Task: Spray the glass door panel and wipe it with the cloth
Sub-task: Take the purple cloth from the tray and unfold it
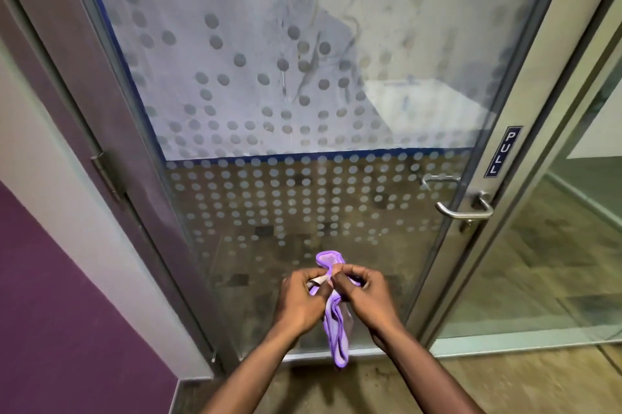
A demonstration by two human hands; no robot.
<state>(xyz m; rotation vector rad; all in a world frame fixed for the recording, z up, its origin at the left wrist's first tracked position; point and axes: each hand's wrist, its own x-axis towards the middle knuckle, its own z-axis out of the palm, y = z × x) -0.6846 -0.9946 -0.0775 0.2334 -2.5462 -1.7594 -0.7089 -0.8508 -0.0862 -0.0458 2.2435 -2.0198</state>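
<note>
The glass door panel (303, 83) fills the middle of the view, patterned with frosted dots and streaked with wet smears in its upper part. A purple cloth (335, 329) hangs bunched in front of the door's lower part. My left hand (301, 299) and my right hand (365, 292) both pinch the cloth's top edge, fingers close together, with a loop of cloth (326, 258) sticking up above them. No spray bottle is in view.
A metal lever handle (464, 208) sits on the door's right frame below a "PULL" sign (503, 151). The hinge-side metal frame (111, 117) runs down the left beside a purple and white wall (50, 296). A fixed glass panel (555, 262) stands at right.
</note>
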